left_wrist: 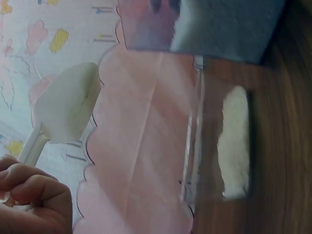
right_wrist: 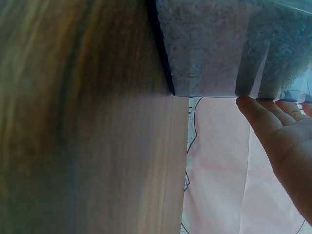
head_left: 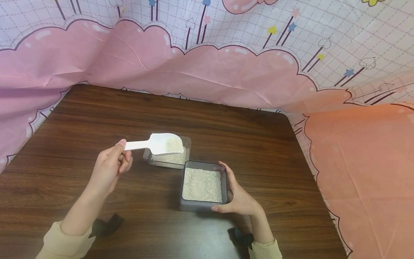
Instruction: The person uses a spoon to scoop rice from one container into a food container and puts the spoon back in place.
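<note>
White scoop (head_left: 152,144) bore rice to the right of the left hand (head_left: 111,163)

The left hand pinched the end of the handle (head_left: 136,145) between its thumb and bent fingers. From there the scoop's long axis ran out to that hand's right, roughly crosswise to the person. Its bowl (head_left: 159,144), carrying a small heap of rice (head_left: 174,145), was raised above a clear box (head_left: 187,142), which sat on the counter (head_left: 139,216) ahead and to the right of the left hand with a layer of rice (head_left: 171,159) of its own.

The key relation was sideways: the gray square container (head_left: 195,206) stood to the left hand's right, past the bowl and closer to the person, so the bowl was over the clear box rather than over the container's open top. The right hand (head_left: 240,199) was the nearer to the container, touching it; the left was well apart from it and alone held the scoop.

The right hand gripped the container from the right side, thumb at the near corner and fingers spread toward the far one, leaving the top uncovered. A bed of rice (head_left: 202,185) lay inside, just left of that hand. How firmly either hand pressed could not be told.
</note>
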Motion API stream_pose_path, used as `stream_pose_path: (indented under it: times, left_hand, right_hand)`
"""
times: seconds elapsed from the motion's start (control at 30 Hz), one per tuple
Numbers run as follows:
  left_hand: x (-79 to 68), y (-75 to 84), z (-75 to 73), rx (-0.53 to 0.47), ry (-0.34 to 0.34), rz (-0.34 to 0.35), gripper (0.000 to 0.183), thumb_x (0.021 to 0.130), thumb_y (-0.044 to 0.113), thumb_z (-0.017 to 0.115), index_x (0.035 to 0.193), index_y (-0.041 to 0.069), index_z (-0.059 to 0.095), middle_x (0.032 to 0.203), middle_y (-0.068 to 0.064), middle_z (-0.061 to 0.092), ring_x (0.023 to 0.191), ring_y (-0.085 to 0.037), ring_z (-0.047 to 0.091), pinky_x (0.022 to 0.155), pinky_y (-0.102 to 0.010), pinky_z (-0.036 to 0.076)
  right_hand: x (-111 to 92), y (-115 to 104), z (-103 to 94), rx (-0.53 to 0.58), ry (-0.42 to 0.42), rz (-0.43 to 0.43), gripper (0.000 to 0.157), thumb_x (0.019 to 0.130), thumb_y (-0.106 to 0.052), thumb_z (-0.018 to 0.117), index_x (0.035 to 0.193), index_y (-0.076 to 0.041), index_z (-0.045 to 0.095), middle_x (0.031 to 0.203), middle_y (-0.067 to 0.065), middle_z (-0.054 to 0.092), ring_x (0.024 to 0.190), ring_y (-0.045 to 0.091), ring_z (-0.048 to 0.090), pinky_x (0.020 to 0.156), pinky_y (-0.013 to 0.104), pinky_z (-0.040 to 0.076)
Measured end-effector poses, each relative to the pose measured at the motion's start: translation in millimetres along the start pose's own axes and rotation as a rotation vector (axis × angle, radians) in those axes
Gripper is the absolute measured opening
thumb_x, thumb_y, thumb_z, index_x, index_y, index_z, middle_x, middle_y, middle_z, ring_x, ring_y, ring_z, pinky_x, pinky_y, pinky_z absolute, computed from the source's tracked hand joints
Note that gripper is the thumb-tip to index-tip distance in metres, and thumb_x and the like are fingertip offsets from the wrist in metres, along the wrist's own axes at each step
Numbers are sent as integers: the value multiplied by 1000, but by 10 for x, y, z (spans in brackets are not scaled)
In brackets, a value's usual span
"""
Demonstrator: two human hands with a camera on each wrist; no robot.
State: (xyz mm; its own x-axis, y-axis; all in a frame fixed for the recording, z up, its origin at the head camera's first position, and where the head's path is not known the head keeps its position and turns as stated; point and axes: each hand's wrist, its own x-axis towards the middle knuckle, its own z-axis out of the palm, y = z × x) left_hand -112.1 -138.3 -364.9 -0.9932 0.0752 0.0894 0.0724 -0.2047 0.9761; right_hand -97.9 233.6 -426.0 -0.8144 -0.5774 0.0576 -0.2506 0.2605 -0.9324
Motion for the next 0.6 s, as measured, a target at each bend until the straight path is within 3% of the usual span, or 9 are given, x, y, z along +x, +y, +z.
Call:
stream_pose_path:
  times: [0.17, 0.33, 0.5, 0.6]
  left_hand:
    - [70, -67, -115, -6, 42, -32, 49, 105, 36, 44, 64, 9, 49, 47, 5, 37, 47, -12, 32, 100, -32, 23]
    - [142, -151, -211, 70, 72, -67, 51, 104, 41, 43, 64, 9, 48, 47, 5, 37, 48, -11, 35, 112, -38, 15]
    - [225, -266, -292, 161, 79, -83, 52, 105, 41, 41, 68, 6, 49, 48, 5, 37, 50, -13, 35, 104, -40, 21]
    - [271, -335, -326, 218, 68, -96, 52, 105, 42, 39, 71, 4, 48, 49, 5, 38, 52, -14, 36, 91, -40, 26]
  right_hand:
    - [2, -9, 1, -6, 2, 10, 121, 69, -11, 88, 154, -28, 3, 152, 7, 23, 136, 30, 29, 105, 40, 34]
    - [1, -17, 0, -9, 8, 17, 121, 69, -12, 88, 154, -28, 3, 151, 7, 24, 135, 29, 30, 105, 44, 34]
    - [4, -9, -1, -15, 7, 10, 121, 69, -12, 88, 154, -27, 3, 151, 8, 24, 134, 30, 31, 104, 49, 34]
    - [6, -8, -2, -16, 5, 10, 121, 69, -12, 87, 154, -28, 3, 151, 7, 24, 134, 30, 31, 104, 48, 34]
